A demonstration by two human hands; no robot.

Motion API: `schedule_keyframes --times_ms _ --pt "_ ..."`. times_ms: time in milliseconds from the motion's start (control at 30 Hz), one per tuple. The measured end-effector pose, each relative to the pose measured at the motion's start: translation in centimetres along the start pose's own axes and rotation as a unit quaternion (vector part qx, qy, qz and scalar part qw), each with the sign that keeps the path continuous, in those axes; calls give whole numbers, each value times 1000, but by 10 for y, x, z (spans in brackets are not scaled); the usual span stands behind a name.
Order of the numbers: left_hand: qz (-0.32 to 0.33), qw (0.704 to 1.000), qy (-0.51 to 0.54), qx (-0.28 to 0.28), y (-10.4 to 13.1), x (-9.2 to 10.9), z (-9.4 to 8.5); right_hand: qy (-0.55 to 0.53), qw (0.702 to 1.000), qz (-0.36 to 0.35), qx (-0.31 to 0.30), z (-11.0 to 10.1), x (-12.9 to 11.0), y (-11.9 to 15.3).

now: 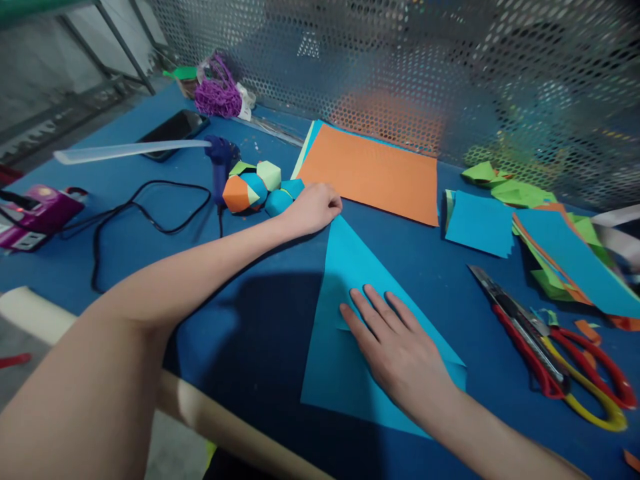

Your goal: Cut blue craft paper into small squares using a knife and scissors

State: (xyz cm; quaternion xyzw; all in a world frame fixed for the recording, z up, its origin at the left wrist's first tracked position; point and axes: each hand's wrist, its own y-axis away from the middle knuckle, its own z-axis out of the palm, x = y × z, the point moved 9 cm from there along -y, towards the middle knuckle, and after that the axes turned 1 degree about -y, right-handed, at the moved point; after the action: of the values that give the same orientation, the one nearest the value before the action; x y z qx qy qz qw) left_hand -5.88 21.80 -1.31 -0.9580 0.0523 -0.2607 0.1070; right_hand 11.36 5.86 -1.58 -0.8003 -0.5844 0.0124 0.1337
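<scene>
A sheet of blue paper [325, 347] lies in front of me, folded over on a slant so that its upper end comes to a point. My left hand [314, 208] is closed at that pointed corner, its fingertips curled down on the paper and partly hidden. Flat on the folded layer rests my right hand [400, 353], fingers stretched and slightly spread, holding nothing. Folded paper shapes [255, 187] in orange, blue and pale green sit just beyond my left wrist. Beside them stands a dark blue glue gun [220, 167] with a long white glue stick in it.
At the back lies a stack of orange paper [373, 170]. To the right are blue squares [480, 222], paper offcuts [580, 253], scissors [595, 373] and a box cutter [520, 330]. Leftward are a phone [175, 130], purple shred [217, 93], a power adapter [37, 217] and cable. A perforated metal panel [390, 73] closes the back.
</scene>
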Motion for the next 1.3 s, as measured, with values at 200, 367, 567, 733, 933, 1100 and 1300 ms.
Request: schedule_keyframes --times_ms 200,367,567,733,933,1100,1300 --pt "4 1000 -3 -4 -1 0 0 8 1000 -1 -7 3 0 1" --pt "11 1000 -8 -4 0 0 1 -7 1000 -2 -8 4 -1 2" --pt "23 999 -28 -14 1 3 4 15 1000 -3 2 1 -1 0" --pt "24 998 -55 -5 -3 -1 5 13 1000 -16 6 1 -2 -1" --pt "33 996 -73 27 -5 9 -22 6 1000 -22 10 3 -1 -1" --pt "84 993 -80 9 22 36 -30 -10 1000 -4 20 6 1 0" --pt "155 974 -167 -10 88 41 12 20 999 -29 12 7 0 0"
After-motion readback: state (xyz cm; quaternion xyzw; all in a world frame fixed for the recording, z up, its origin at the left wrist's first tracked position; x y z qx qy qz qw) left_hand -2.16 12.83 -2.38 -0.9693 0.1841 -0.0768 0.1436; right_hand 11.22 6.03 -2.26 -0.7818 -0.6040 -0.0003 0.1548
